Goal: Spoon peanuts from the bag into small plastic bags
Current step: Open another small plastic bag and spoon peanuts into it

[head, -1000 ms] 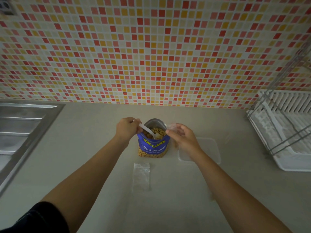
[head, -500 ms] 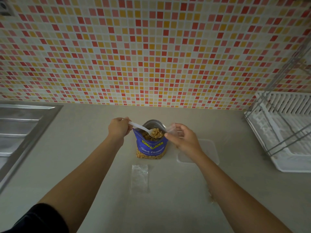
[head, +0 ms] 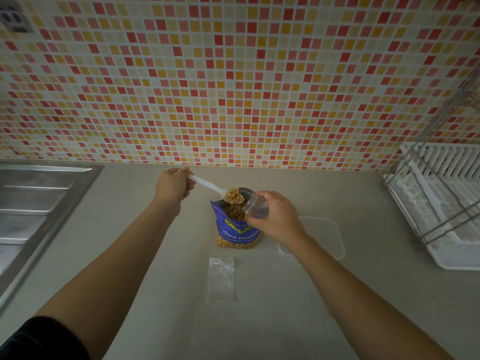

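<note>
The blue bag of salted peanuts (head: 235, 231) stands upright with its top open on a pale beige countertop (head: 285, 315), near the middle and a little way out from a wall of small red, orange and cream mosaic tiles (head: 233, 74). A steel sink drainboard (head: 33, 203) is set into the counter at the left. A white dish rack with a wire frame (head: 441, 203) sits at the right, and a wall socket (head: 13, 19) shows in the top left corner. A flat clear plastic bag (head: 222, 279) lies on the counter just in front of the peanut bag. A clear rectangular plastic container (head: 324, 235) lies just to its right, partly behind the right forearm. Both bare forearms reach forward. The left hand (head: 172, 185) grips the handle end of a white plastic spoon (head: 207, 184), whose bowl, heaped with peanuts, hovers over the bag's mouth. The right hand (head: 275, 220) pinches a small clear plastic bag (head: 255, 209) just beside the spoon's bowl, above the peanut bag's right edge.
</note>
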Demonstrator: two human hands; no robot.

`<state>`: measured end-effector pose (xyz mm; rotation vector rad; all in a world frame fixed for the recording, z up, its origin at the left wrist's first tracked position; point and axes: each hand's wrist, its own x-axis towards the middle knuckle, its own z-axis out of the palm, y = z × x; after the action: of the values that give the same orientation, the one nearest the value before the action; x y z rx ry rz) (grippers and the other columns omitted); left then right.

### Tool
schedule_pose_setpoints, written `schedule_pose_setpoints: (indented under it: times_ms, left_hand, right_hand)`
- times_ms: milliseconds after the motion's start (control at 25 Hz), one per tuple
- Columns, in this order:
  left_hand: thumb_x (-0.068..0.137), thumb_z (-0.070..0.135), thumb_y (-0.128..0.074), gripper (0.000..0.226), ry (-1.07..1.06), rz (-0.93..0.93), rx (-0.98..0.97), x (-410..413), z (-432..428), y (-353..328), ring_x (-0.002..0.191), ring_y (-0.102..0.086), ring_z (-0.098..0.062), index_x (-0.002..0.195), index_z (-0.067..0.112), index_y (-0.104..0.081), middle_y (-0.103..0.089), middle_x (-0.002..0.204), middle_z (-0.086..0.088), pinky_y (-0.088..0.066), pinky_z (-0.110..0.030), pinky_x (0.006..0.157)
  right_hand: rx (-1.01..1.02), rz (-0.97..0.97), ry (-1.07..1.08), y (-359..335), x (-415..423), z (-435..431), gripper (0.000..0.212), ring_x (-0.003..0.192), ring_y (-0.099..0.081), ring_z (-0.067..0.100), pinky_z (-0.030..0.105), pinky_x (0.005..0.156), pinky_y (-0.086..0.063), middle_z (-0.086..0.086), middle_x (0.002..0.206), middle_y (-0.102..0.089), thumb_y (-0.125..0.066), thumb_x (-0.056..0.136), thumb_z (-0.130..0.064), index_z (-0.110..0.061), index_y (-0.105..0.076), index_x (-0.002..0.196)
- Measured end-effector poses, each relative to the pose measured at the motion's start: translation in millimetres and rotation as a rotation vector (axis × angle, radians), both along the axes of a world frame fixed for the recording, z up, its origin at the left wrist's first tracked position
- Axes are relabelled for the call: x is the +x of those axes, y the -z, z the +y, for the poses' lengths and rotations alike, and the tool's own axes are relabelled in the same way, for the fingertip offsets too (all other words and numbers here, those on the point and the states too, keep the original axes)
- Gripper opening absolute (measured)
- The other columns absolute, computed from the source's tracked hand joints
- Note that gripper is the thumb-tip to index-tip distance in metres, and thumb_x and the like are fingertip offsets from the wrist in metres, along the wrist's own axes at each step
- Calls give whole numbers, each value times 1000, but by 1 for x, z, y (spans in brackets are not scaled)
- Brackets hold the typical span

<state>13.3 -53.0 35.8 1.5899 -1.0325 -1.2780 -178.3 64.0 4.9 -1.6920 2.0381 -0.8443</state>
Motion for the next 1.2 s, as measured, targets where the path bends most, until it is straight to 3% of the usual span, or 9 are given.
schedule_pose_setpoints:
  times_ms: [160,280,520,640,680,840,1000,1120,1200]
  left_hand:
    - [94,21,-46,22,23,-3,-36,-7,1,-10,64,-50,-14,99,5,-61,-56,71,-5,-43,-24,61]
    - [95,24,-45,25,80,-112,-124,-15,9,-20,66,-53,-13,100,6,-62,-58,73,-3,-45,-23,63]
    - [96,23,-45,25,406,-494,-690,-23,40,-56,59,-59,-2,90,6,-63,-64,71,-1,-45,-7,54]
    - [95,25,-47,28,479,-585,-873,-21,47,-70,60,-63,-16,86,4,-63,-67,70,-10,-50,-28,57]
    - [95,25,-47,27,421,-545,-872,-18,44,-74,60,-63,-18,84,5,-62,-66,68,-10,-50,-30,57]
    - [95,25,-46,25,189,-317,-636,-6,23,-65,58,-60,-2,88,8,-64,-62,69,0,-48,-14,56]
    - [94,22,-48,23,292,-275,-305,-13,25,-11,66,-57,-13,90,9,-66,-61,71,-1,-47,-24,65]
    - [89,21,-56,17,305,-317,-231,-19,27,14,64,-57,-14,92,7,-67,-62,70,-2,-50,-34,73]
    - [86,26,-62,25,311,-379,-203,-19,28,19,73,-58,-18,102,7,-64,-63,82,-6,-49,-36,76]
  right_hand:
    - [-21,-44,2,2,10,-6,52,98,-55,16,21,76,-38,1,109,-61,-74,68,-33,-17,-57,114]
    - [-63,-130,64,5,14,-8,51,97,-55,13,20,77,-37,0,108,-62,-76,67,-31,-17,-58,112]
    - [-137,-242,125,3,21,-10,52,94,-57,11,23,78,-45,-4,109,-60,-77,67,-34,-20,-57,114]
    - [-168,-301,119,-2,24,-9,51,92,-59,11,25,78,-49,-5,109,-61,-76,67,-32,-21,-57,114]
    - [-166,-330,122,-4,23,-8,49,90,-60,10,24,77,-49,-5,106,-63,-77,67,-32,-21,-58,111]
    - [-99,-479,199,-8,9,-1,37,76,-63,7,22,68,-52,-5,89,-67,-82,65,-33,-21,-62,93]
    - [-98,-458,257,-14,-8,9,28,57,-56,5,11,51,-44,-4,65,-62,-82,65,-34,-19,-59,70]
    - [-117,-436,278,-17,-15,14,31,53,-54,9,18,51,-43,1,62,-61,-81,65,-36,-15,-59,67]
    - [-127,-433,281,-19,-17,17,31,53,-54,10,20,51,-43,1,63,-62,-81,65,-37,-15,-59,67]
